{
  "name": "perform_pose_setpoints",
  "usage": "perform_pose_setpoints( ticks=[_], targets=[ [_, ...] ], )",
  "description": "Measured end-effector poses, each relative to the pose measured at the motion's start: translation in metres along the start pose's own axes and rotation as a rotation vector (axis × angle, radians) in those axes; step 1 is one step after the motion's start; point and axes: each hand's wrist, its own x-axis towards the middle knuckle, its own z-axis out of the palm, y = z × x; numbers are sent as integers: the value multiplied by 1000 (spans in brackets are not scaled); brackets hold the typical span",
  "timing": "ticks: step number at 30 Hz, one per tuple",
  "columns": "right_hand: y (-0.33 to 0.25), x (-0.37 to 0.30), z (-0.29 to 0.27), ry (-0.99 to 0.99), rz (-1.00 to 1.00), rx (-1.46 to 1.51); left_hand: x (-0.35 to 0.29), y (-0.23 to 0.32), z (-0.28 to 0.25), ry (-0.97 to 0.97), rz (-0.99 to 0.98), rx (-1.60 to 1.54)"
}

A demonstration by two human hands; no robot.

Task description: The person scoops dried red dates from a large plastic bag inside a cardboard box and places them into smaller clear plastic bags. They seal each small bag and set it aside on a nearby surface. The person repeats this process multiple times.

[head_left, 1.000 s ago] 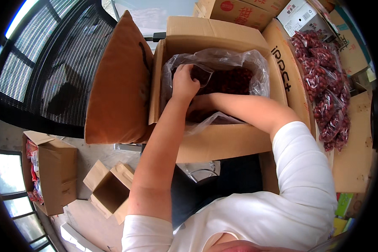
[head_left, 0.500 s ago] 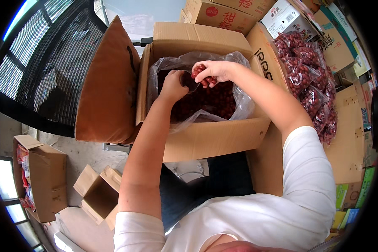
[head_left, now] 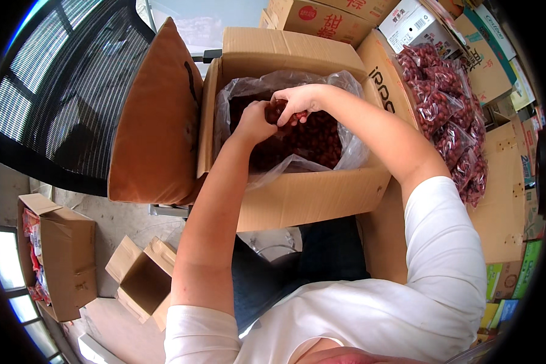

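A large cardboard box [head_left: 309, 197] stands open in front of me, lined with a clear plastic liner [head_left: 353, 155] and filled with dark red dates [head_left: 318, 142]. Over the dates my left hand [head_left: 256, 121] is closed on the rim of what looks like a small clear plastic bag, mostly hidden between my hands. My right hand [head_left: 298, 102] holds a handful of red dates at the mouth of that bag, fingers curled and touching the left hand's side.
Filled clear bags of dates [head_left: 449, 115] are piled on cardboard at the right. An orange cushion [head_left: 155, 127] leans against a black mesh chair [head_left: 67, 91] left of the box. Two smaller open cartons, one empty-looking [head_left: 144, 280] and one holding packets [head_left: 67, 261], stand lower left.
My right hand has moved slightly left and down with the dates, from above the bag's side to its mouth. My left hand has stayed nearly in place.
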Motion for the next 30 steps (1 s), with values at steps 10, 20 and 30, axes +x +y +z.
perform_pose_setpoints(
  ticks=[10,20,30],
  targets=[
    [17,20,6,28,-129,309,0,-2,-2,-10,-57,111],
    [31,19,-13,322,-66,348,1,-3,-6,112,-142,141],
    [167,119,-6,509,262,-406,0,13,-9,503,-89,36]
  ],
)
